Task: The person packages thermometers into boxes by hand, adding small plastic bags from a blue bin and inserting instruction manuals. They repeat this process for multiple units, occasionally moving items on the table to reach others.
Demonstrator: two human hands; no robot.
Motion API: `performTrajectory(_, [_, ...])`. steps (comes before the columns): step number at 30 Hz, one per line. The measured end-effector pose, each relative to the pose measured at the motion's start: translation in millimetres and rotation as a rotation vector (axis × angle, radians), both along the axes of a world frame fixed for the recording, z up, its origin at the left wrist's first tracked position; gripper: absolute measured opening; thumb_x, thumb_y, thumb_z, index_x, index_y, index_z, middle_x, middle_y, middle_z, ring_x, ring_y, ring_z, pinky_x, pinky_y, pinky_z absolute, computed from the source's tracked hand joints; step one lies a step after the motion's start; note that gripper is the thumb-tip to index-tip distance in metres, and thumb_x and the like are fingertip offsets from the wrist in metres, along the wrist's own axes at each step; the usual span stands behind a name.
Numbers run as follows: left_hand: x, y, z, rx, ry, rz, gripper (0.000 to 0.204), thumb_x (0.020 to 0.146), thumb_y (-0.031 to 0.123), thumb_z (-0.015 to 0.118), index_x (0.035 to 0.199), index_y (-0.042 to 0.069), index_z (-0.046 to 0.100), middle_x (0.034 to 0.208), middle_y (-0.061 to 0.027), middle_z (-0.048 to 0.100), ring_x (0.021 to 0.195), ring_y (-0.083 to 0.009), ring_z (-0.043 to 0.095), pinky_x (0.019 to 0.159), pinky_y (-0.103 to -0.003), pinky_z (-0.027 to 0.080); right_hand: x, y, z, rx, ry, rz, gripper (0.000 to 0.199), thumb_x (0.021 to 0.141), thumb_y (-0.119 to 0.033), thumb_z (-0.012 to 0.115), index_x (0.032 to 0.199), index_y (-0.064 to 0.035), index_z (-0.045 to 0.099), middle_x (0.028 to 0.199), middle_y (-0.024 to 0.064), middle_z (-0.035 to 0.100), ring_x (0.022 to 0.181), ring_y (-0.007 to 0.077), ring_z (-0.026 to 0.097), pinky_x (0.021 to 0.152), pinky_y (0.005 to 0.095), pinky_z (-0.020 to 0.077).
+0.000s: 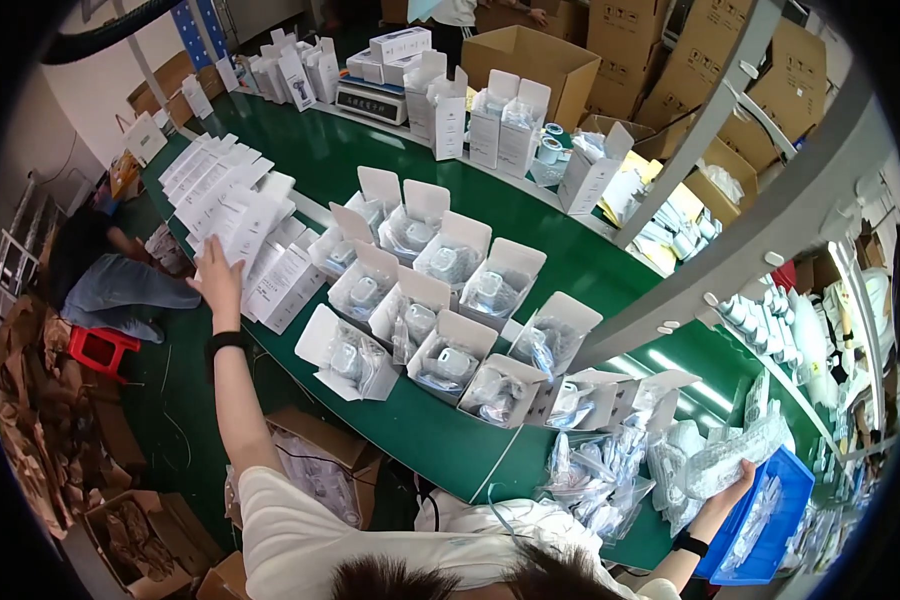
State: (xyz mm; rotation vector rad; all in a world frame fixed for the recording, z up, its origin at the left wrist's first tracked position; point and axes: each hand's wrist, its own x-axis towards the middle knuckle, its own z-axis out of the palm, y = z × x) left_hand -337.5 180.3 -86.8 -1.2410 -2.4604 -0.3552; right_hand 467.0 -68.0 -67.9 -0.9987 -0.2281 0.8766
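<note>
My left hand (pixel 220 276) reaches out to the left, its fingers spread against the edge of a row of white cartons (pixel 270 285) and flat white boxes (pixel 218 185). On the right, my right hand (pixel 736 486) grips a clear bubble-wrap pack (pixel 735 455); what is inside cannot be made out. That pack is above a blue plastic bin (pixel 770 520) and beside more bubble-wrapped packs (pixel 675 465). Between my hands stand several open white boxes (pixel 365 290) with raised flaps, each holding a pale device in bubble wrap.
Clear bags of pale parts (pixel 600 480) lie near my right arm. A scale (pixel 370 100), upright white boxes (pixel 500 125) and cardboard cartons (pixel 530 65) line the far side. A slanting grey post (pixel 710 240) rises at right. A person sits on a red stool (pixel 103 350).
</note>
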Motion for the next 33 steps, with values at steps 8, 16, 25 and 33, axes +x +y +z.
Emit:
performTrajectory(8, [236, -186, 125, 0.690, -0.369, -0.472, 0.106, 0.052, 0.025, 0.079, 0.136, 0.004, 0.017, 0.118, -0.0183, 0.039, 0.109, -0.0338, 0.031, 0.094, -0.043, 0.027, -119, -2, 29, 0.253, -0.057, 0.691, 0.077, 0.047, -0.011, 0.055, 0.121, 0.0028, 0.036, 0.098, 0.0141, 0.052, 0.076, 0.0258, 0.056, 0.064, 0.0342, 0.0497])
performTrajectory(16, [414, -252, 82, 0.157, -0.601, -1.227, 0.073, 0.059, 0.026, 0.074, 0.116, 0.001, 0.036, 0.118, -0.0180, 0.035, 0.106, -0.0349, 0.031, 0.087, -0.049, 0.026, -182, -17, 52, 0.050, -0.027, 0.648, 0.091, 0.047, 0.001, 0.055, 0.132, -0.0072, 0.023, 0.115, 0.0103, 0.047, 0.106, 0.0251, 0.047, 0.086, 0.0324, 0.0405])
performTrajectory(25, [441, -222, 32, 0.100, -1.436, -1.542, 0.062, 0.063, 0.018, 0.073, 0.112, 0.003, 0.039, 0.121, -0.0150, 0.032, 0.105, -0.0247, 0.042, 0.082, -0.032, 0.040, -159, -22, 28, 0.048, 0.202, 0.661, 0.089, 0.052, 0.003, 0.055, 0.134, -0.0076, 0.022, 0.124, 0.0113, 0.042, 0.110, 0.0269, 0.045, 0.092, 0.0353, 0.0380])
performTrajectory(33, [446, -211, 34, -0.134, -0.984, -1.621, 0.086, 0.058, 0.010, 0.074, 0.131, 0.017, 0.028, 0.119, -0.0131, 0.034, 0.104, -0.0270, 0.043, 0.081, -0.035, 0.041, -83, -35, 12, 0.384, 0.205, 0.477, 0.048, 0.083, -0.016, 0.052, 0.125, -0.0012, 0.034, 0.119, 0.0158, 0.048, 0.109, 0.0279, 0.048, 0.095, 0.0425, 0.0376])
